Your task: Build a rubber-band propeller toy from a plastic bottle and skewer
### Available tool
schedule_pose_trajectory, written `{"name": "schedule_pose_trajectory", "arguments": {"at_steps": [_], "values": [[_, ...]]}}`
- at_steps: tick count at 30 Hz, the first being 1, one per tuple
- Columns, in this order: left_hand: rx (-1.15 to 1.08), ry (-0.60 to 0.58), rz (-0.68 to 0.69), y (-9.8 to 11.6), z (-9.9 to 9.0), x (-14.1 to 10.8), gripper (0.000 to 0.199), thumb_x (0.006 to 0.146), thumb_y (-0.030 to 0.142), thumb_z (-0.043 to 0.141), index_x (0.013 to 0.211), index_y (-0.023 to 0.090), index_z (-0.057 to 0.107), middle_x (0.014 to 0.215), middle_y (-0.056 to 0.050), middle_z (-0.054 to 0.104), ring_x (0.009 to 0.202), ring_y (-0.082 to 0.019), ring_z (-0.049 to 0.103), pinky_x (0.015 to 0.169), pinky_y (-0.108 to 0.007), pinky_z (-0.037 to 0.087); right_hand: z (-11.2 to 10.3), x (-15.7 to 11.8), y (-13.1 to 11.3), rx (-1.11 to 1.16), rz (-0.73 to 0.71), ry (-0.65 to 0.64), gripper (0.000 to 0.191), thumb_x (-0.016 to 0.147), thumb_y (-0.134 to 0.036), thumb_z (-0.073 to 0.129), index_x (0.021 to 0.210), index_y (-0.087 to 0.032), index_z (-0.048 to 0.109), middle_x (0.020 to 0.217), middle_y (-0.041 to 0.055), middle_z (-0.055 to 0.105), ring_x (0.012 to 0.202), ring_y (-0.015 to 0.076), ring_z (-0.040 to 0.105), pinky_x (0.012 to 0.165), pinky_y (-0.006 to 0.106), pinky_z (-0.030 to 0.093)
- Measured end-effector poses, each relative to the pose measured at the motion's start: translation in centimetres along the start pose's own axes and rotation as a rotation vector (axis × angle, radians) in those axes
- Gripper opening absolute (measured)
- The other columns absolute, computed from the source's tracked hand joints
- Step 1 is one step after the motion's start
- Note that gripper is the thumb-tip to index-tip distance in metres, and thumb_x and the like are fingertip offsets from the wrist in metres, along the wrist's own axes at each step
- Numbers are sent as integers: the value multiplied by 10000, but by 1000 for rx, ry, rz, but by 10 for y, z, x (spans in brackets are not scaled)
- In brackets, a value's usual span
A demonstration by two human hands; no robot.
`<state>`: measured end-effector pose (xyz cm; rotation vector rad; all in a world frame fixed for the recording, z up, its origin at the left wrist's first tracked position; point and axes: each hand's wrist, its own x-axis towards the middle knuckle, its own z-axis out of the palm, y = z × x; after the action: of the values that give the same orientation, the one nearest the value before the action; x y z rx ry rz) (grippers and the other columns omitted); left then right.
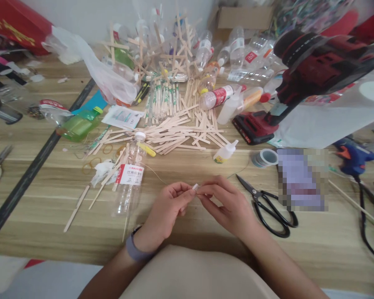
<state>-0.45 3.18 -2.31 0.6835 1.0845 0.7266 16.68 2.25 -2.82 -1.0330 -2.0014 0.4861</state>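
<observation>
small white piece [195,187]: short, narrow | pinched at fingertips of left hand [171,203] and right hand [227,204], over near part of table [187,166]: pale wood grain, cluttered | wall [87,18] behind: whitish

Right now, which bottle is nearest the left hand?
The clear bottle with the white cap and red-and-white label, just beside the left hand; the green bottle, the small squeeze bottle and the bottles at the back are farther off.
</observation>
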Motion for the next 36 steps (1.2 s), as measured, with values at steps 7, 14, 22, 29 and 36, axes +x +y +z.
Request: {"name": "schedule_pose_trajectory", "arguments": {"at_steps": [7, 14, 22, 29, 36], "values": [[21, 14, -4, 0, 1, -1, 316, 707, 439, 735, 695, 172, 567, 494, 94, 354, 466, -63, 265, 453, -229, 184, 1, -1, -1, 78, 17, -63, 128, 921, -102, 501, 962, -211, 554, 1114, 120, 645, 1067, 203, 640, 847, 320, 551], [76, -14, -5, -1, -1, -1, 245, 739, 403, 681, 777, 170, 614, 520, 87, 400, 473, -71, 287, 464, -234, 206, 1, -1, -2, 120, 120, -100, 116, 937, -124, 492, 967, -231, 528, 1137, 116, 696, 1040, 208, 681, 840, 334, 562], [305, -18, 105, -3, -2, -2, 161, 812, 334, 635, 814, 173, 629, 687, 40, 560, 603, -98, 446, 551, -238, 305, 0, -1, -2, 104, 149, -90, 121, 924, -119, 489, 948, -230, 531, 1083, 104, 720, 1042, 201, 685, 831, 316, 565], [338, 16, 102, -1, -2, -3, 161, 824, 334, 611, 841, 178, 643, 707, 27, 596, 598, -107, 480, 552, -238, 343, -3, 0, -2, 115, 136, -116, 118, 901, -120, 505, 919, -234, 532, 1109, 109, 715, 1026, 221, 695, 826, 339, 572], [731, 110, 363, -2, -5, -7, 134, 873, 264, 528, 901, 198, 642, 793, -13, 668, 720, -161, 585, 660, -273, 422, -4, -1, 3, 44, 109, -110, 134, 941, -118, 477, 978, -240, 517, 1114, 96, 715, 1059, 199, 681, 905, 351, 554]]}}
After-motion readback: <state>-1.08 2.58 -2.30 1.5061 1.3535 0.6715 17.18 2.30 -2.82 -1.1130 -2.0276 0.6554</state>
